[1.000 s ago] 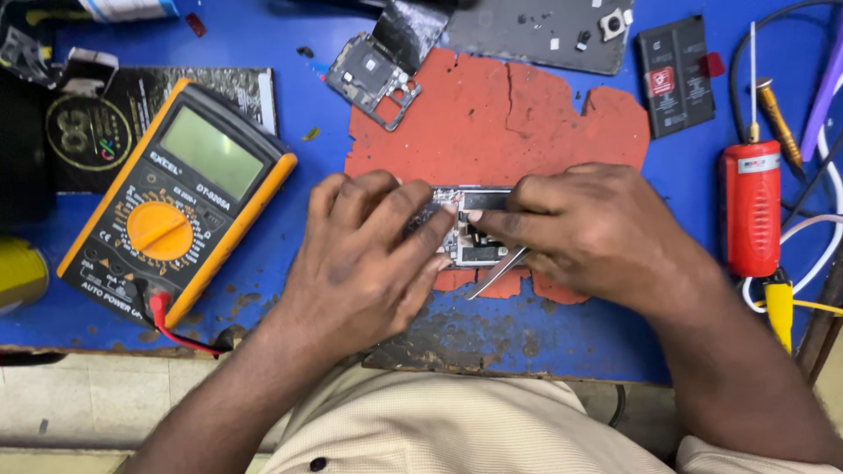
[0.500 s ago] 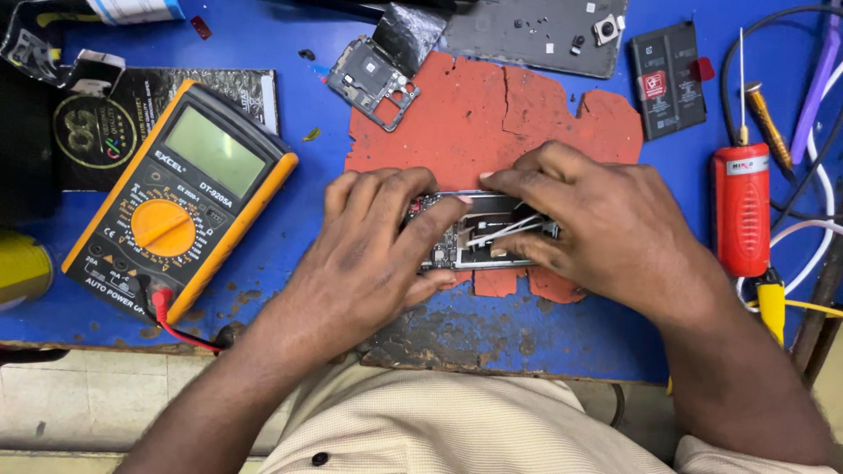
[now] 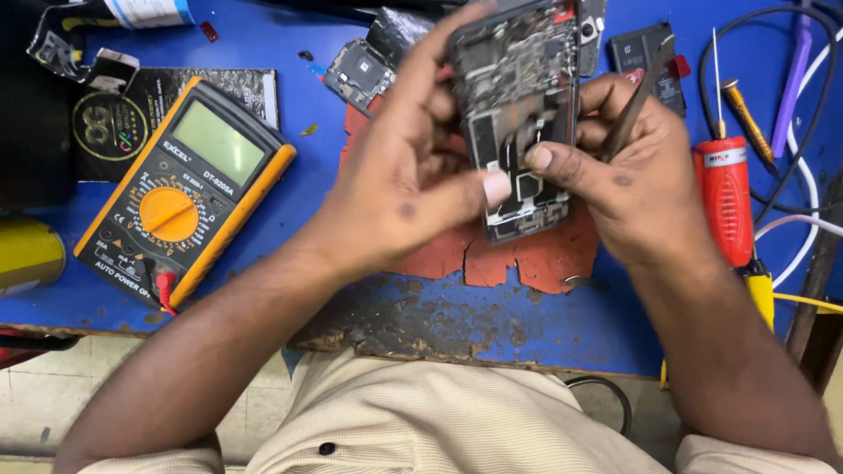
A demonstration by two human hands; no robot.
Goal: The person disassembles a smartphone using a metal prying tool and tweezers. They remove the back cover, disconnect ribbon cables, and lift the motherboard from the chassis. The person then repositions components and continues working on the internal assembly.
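An opened phone body [image 3: 520, 105] with bare circuit boards is lifted upright above the red mat [image 3: 527, 259]. My left hand [image 3: 408, 180] grips its left edge, thumb pressed on the lower board. My right hand [image 3: 632, 175] holds its right edge with the thumb on the middle of the board, and thin metal tweezers [image 3: 637, 92] are tucked between its fingers.
An orange-edged multimeter [image 3: 189, 189] lies at the left on the blue table [image 3: 351, 281]. A red soldering tool [image 3: 724, 206], a yellow-handled tool [image 3: 760, 294], cables and a purple tool [image 3: 795, 79] lie at the right. Phone parts [image 3: 356, 70] and a battery [image 3: 641, 57] sit at the back.
Both hands have raised the phone body off the red mat and turned it upright toward the camera; before, it lay flat on the mat under them.
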